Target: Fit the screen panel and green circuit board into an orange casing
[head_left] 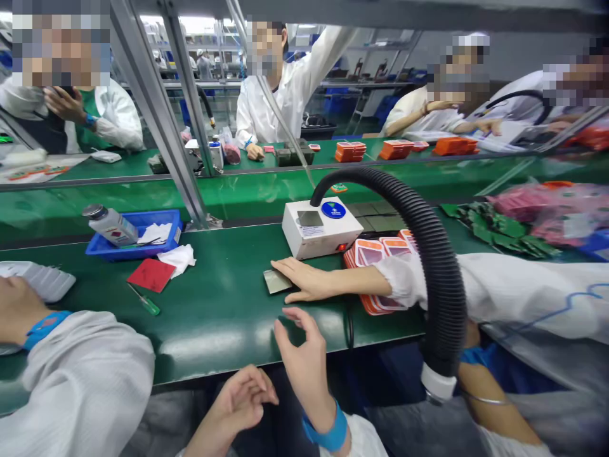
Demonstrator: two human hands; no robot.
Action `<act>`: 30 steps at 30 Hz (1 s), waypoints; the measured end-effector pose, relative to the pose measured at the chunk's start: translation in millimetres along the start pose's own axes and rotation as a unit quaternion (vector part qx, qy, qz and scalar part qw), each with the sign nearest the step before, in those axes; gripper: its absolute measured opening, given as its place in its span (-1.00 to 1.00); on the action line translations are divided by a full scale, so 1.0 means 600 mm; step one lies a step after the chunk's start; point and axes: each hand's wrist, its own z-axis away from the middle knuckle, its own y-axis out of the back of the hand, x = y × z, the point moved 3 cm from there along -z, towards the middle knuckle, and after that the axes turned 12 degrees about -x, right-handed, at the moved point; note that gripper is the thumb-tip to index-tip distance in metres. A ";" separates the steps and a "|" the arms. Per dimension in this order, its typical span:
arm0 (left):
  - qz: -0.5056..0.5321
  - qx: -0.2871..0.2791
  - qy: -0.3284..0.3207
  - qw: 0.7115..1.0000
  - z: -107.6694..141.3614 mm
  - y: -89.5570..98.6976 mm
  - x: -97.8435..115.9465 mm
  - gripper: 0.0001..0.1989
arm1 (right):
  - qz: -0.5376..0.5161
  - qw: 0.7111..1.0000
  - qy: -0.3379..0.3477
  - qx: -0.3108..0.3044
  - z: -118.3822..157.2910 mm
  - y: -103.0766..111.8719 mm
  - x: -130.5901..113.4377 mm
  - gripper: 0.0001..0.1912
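Near the table's front edge, my right hand [304, 362], with a blue band at its wrist, is raised with fingers apart and nothing in it. Lower and to the left, my left hand [240, 397] has loosely curled, parted fingers and holds nothing. Just beyond them, a co-worker's hand [311, 279] reaches in from the right and touches a thin, shiny rectangular plate [277, 281] lying on the green table [214, 317]. Behind that hand stands a white box [321, 230] with a red switch.
A black flexible hose [435, 273] arches over the right side. Orange-edged cards [368, 252] are stacked beside the box. At left are a blue tray [166, 222] with a bottle [111, 225], a red sheet [151, 274], a screwdriver [150, 306] and a co-worker's arm [90, 368].
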 end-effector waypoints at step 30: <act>-0.017 0.025 0.031 0.999 -0.010 0.007 0.028 -0.76 | 0.096 0.988 0.027 0.121 -0.108 -0.026 -0.017 -0.53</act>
